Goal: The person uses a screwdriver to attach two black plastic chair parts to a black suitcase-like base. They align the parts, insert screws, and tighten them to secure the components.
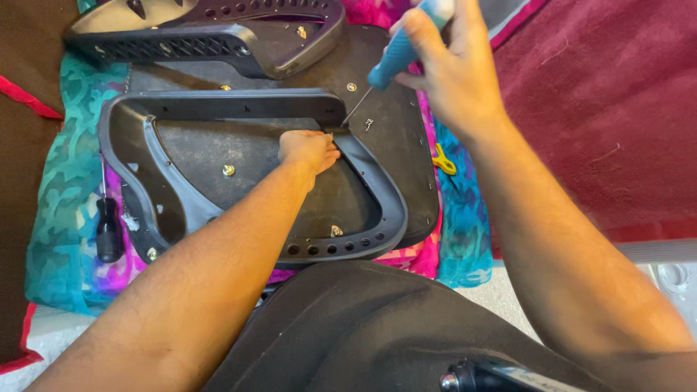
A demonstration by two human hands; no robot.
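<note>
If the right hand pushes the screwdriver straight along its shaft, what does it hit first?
The right hand holds a blue-handled screwdriver angled down-left. Its tip sits at the black plastic armrest frame, beside the left hand, so it probably meets the frame first; depth is unclear.

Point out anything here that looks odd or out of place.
Little stands out. A small yellow tool lies loose on the patterned cloth beside the black seat panel, and a black-handled screwdriver lies at the far left edge.
</note>
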